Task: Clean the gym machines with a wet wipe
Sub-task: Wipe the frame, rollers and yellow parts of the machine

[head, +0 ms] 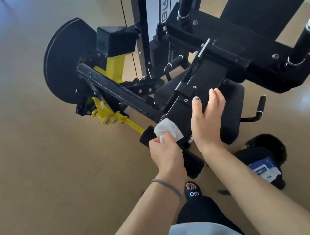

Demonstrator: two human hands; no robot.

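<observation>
White and crumpled, the wet wipe (167, 130) is pinched in the curled fingers of the left hand (166, 151) and pressed against the lower end of the black arm pad (192, 102) of the gym machine (211, 53). To do this stroke well, I would keep the wipe flat under the fingertips and draw it along the whole length of the pad, turning to a fresh face once it greys. The right hand (207, 118) lies open, fingers straight and together, palm resting on the side of the same pad, seemingly steadying it. Both forearms reach forward and down from the body, the left wrist bent inward. Just beyond the wipe sit a yellow lever (114, 119) and a black foam grip (148, 137); a dark bag (264, 161) lies on the wooden floor (38, 173).
</observation>
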